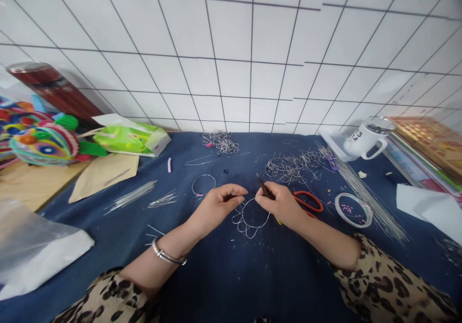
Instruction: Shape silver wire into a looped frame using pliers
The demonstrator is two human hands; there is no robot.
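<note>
My left hand [216, 202] pinches the upper left edge of a wire flower frame [250, 217], a ring with small looped petals along its lower left side, which lies on the blue tabletop [231, 275] between my two hands. My left fingers [236, 199] are closed on the wire. My right hand [279, 203] is clenched around a dark, thin tool [263, 186], whether pliers or something like them I cannot tell; its tip points up and away from me, and the hand rests at the ring's upper right edge. Just right of that hand lie orange-handled scissors [308, 200], and beyond them a roll of clear tape [353, 210]. A tangle of wire scraps [292, 166] sits behind my hands, a plain wire ring [203, 184] to the left, and a white mug [364, 140] stands far right.
</note>
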